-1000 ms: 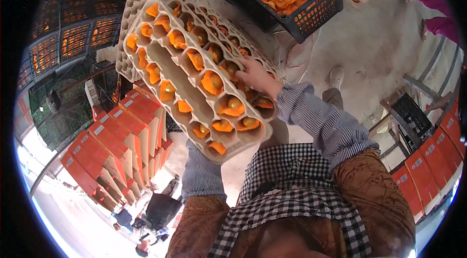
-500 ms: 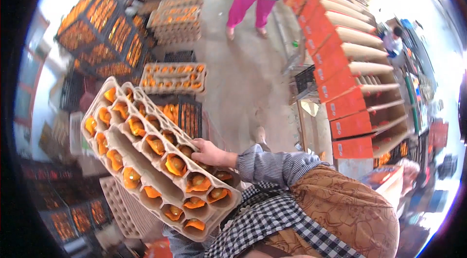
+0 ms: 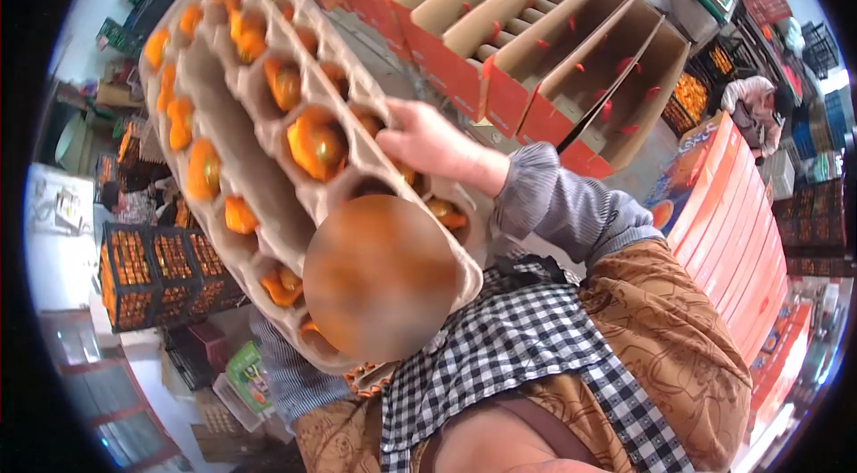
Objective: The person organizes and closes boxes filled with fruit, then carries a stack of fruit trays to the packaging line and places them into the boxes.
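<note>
Two moulded pulp trays (image 3: 239,129), one over the other, are held tilted in front of my body. Orange fruits (image 3: 317,145) sit in the upper tray's cups, on both sides of a long trough. More fruits show in the lower tray, along the right side. My right hand (image 3: 433,147) is closed on the trays' right edge, its thumb on top and its other fingers mostly hidden. The striped left sleeve (image 3: 299,379) goes behind the trays at the lower left, so my left hand is hidden. A blurred round patch covers the trays' near end.
Open red cartons (image 3: 536,85) stand in a row ahead and to the right. Flat red cartons (image 3: 728,232) are stacked at the right. Black crates of orange fruit (image 3: 161,272) stand at the left. People are at the right (image 3: 752,112) and far left (image 3: 134,201).
My view has turned right, bringing the open cartons to the top centre. The trays have come along, still in my right hand, and look closer and steeper. The walkway has left the view.
</note>
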Motion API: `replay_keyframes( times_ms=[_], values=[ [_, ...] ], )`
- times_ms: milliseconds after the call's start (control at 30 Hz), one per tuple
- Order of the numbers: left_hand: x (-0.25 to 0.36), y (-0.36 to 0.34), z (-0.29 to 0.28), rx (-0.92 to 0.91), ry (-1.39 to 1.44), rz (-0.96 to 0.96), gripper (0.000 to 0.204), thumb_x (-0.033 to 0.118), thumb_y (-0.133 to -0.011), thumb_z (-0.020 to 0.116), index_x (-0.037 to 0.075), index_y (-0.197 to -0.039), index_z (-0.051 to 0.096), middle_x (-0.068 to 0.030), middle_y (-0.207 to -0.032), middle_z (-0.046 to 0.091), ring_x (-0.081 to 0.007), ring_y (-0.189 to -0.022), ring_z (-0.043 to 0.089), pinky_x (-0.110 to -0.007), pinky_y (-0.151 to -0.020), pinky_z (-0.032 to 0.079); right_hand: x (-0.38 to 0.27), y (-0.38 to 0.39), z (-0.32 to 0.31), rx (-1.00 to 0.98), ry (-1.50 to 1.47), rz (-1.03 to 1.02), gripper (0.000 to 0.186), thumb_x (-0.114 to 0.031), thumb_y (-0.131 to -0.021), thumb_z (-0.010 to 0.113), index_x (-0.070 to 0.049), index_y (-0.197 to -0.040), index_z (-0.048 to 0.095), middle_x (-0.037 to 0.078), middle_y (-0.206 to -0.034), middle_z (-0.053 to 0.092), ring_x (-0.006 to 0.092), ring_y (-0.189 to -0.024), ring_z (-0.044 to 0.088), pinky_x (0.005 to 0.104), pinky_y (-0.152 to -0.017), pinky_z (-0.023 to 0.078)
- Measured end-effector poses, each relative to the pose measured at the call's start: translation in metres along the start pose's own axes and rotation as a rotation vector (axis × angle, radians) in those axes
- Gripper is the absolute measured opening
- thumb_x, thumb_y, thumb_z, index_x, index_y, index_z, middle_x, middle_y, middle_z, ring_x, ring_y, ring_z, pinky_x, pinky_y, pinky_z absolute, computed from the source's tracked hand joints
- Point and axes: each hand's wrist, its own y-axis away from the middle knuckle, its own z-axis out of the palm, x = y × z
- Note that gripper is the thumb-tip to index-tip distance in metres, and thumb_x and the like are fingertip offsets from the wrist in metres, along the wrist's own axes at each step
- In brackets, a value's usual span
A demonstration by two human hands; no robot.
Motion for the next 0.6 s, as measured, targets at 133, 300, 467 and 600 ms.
replay_keyframes(
  times_ms=[133, 300, 467, 600],
  values=[
    [0.084, -0.051, 0.076, -0.136, -0.027, 0.034, 0.057, 0.037, -0.108, 0.049, 0.001, -0.154, 0.045, -0.0168, -0.148, 0.058, -0.0305, -0.130, 0.061, -0.046, -0.109, 0.051, -0.074, -0.054, -0.073, 0.118, -0.070, -0.042, 0.051, -0.024, -0.087, 0.067, 0.001, -0.132, 0.066, 0.024, -0.112, 0.076, 0.0309, -0.108, 0.074, 0.0405, -0.097, 0.056],
    [0.100, -0.102, 0.129, -0.322, -0.017, 0.004, 0.057, 0.035, -0.108, 0.049, 0.001, -0.153, 0.045, -0.0169, -0.147, 0.058, -0.0302, -0.130, 0.062, -0.045, -0.109, 0.051, -0.083, -0.038, -0.126, 0.265, -0.305, 0.042, 0.041, -0.024, -0.100, 0.069, 0.000, -0.134, 0.068, 0.007, -0.112, 0.077, 0.0112, -0.102, 0.068, 0.0307, -0.091, 0.056],
    [0.113, -0.137, 0.174, -0.460, -0.009, -0.022, 0.056, 0.034, -0.108, 0.050, 0.000, -0.153, 0.045, -0.0170, -0.146, 0.059, -0.0299, -0.129, 0.062, -0.045, -0.108, 0.052, -0.091, -0.032, -0.148, 0.345, -0.397, -0.033, 0.046, -0.022, -0.102, 0.071, 0.003, -0.139, 0.063, 0.005, -0.124, 0.072, 0.0102, -0.108, 0.065, 0.0284, -0.094, 0.054],
    [0.087, -0.164, 0.200, -0.534, 0.008, -0.120, 0.056, 0.033, -0.108, 0.050, 0.000, -0.152, 0.046, -0.0171, -0.146, 0.059, -0.0297, -0.129, 0.062, -0.044, -0.108, 0.052, -0.047, -0.019, -0.155, 0.464, -0.479, 0.005, 0.045, -0.019, -0.100, 0.074, 0.002, -0.138, 0.063, 0.007, -0.128, 0.071, 0.0131, -0.112, 0.066, 0.0304, -0.098, 0.054]
  ],
)
